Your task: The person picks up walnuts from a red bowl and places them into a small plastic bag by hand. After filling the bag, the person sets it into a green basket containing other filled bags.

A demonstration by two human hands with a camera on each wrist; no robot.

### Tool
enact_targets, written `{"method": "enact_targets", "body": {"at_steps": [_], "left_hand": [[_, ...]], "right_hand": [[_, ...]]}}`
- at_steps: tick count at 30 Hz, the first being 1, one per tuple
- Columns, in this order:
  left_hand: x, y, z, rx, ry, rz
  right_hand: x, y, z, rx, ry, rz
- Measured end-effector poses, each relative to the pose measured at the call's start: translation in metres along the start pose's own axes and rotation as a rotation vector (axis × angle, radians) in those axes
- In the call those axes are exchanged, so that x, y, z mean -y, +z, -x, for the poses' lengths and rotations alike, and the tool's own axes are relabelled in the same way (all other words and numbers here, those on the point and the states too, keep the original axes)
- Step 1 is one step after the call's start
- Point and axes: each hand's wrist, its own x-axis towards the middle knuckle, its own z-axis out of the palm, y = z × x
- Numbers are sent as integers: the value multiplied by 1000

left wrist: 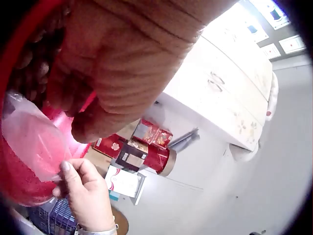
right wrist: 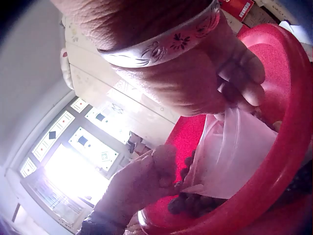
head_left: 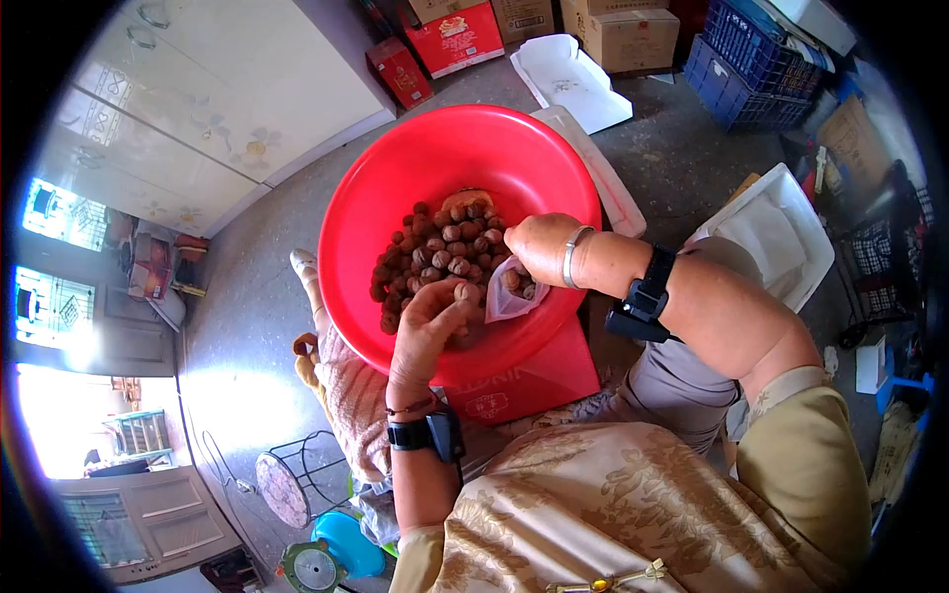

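Note:
A wide red plastic basin [head_left: 371, 158] holds a heap of brown walnuts [head_left: 435, 247]. My left hand [head_left: 425, 326] is low over the near side of the heap with fingers curled, a walnut [head_left: 467, 293] at its thumb and fingertips. At the basin's right side my right hand [head_left: 544, 247], with a silver bangle at the wrist, pinches the rim of a thin translucent plastic bag [head_left: 506, 304]. Several walnuts show inside the bag's mouth. In the left wrist view, the right hand's thumb and fingers [left wrist: 80, 178] grip the bag's edge [left wrist: 36, 142].
Under the basin is a red box [head_left: 524, 381]. White foam trays [head_left: 573, 84] lie beyond it and at the right. Cardboard boxes [head_left: 628, 40] and blue crates [head_left: 751, 69] stand at the back. A pale cabinet [head_left: 217, 89] is at the left, a round stool [head_left: 285, 489] near the lower left.

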Motion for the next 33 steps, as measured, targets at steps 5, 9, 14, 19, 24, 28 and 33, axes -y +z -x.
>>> {"method": "enact_targets", "body": {"at_steps": [5, 9, 14, 19, 24, 28, 33], "left_hand": [[-12, 15, 0, 74, 35, -166], [-10, 20, -4, 71, 74, -132], [-4, -5, -10, -117, 235, -327], [15, -44, -13, -278, 330, -604], [43, -66, -15, -210, 169, -955], [33, -47, -7, -152, 191, -1194], [48, -51, -13, -156, 181, -1255]], "right_hand": [[0, 1, -1, -1, 18, 6], [0, -1, -1, 35, 23, -16], [-5, 2, -3, 110, 12, -44], [-4, 3, -2, 89, 5, -79], [-1, -1, 1, 38, -20, 31], [-1, 1, 1, 8, -22, 66], [-1, 2, 1, 12, -14, 78]]}}
